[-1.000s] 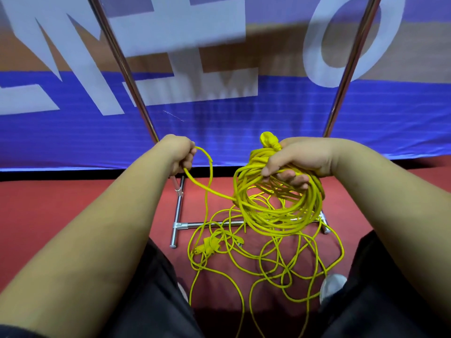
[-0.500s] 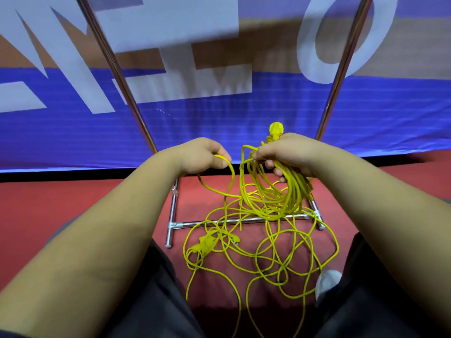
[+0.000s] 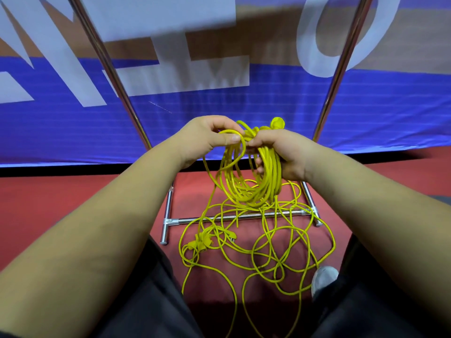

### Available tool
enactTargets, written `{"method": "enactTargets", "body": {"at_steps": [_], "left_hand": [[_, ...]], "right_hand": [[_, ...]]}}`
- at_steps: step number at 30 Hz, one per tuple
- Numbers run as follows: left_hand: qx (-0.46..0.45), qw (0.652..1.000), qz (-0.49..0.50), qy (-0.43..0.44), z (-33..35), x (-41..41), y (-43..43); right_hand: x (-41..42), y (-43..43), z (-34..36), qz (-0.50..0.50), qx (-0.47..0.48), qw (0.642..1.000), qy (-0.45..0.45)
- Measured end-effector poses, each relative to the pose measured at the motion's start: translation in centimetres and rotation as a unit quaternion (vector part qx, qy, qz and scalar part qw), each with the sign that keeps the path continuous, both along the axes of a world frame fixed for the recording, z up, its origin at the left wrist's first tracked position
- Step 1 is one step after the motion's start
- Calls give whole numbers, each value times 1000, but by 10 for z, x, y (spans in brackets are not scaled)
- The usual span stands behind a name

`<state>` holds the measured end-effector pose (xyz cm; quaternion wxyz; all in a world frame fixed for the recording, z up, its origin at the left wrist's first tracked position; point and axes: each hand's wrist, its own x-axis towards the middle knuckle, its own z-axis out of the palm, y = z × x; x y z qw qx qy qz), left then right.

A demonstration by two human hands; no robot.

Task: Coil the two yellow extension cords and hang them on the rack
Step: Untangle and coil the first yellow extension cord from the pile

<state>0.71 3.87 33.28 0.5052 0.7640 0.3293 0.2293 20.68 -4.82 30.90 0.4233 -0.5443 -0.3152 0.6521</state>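
Midway through coiling: grips the coil (image 3: 268,176) at frame centre in the curled right hand (image 3: 285,152), loops hanging near-vertical, plug (image 3: 277,123) pointing up; pinches a fresh loop between left hand (image 3: 207,140) thumb and fingers. Next, probably: passing that loop into the right fist, then drawing slack from the tangle (image 3: 203,241) at lower centre, across the rack (image 3: 185,219) base

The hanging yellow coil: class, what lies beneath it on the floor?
Beneath the coil, loose yellow cord sprawls over the red floor and across the rack's base bar, with plugs at left. What lies right behind its dense loops is covered.

Head-worn camera looks forward and down, close above the hands (image 3: 244,147).
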Motion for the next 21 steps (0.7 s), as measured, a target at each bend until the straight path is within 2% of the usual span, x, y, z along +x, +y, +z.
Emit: {"method": "enactTargets", "body": {"at_steps": [4,6,8,10,12,14,17,21], "left_hand": [[4,1000,14,-23,-10,2,8],[13,997,69,-21,-14,5,9],[62,985,154,47,-18,9,9],[128,955,229,138,-22,11,7],[171,928,250,217,-24,11,2],[130,932,198,274,-26,12,-1],[-22,947,108,301,-36,10,-9],[-31,936,4,352,-44,6,-15]], "right_hand": [[0,2,2,22,15,1000,-2],[-2,1,3,26,10,1000,3],[-5,0,3,8,-3,1000,23],[-8,1,1,-9,-14,999,37],[-10,3,-2,-19,-18,999,37],[-10,4,-3,-51,-17,998,29],[-10,5,-4,-95,-3,995,22],[-8,8,-4,-133,-7,989,58]]}}
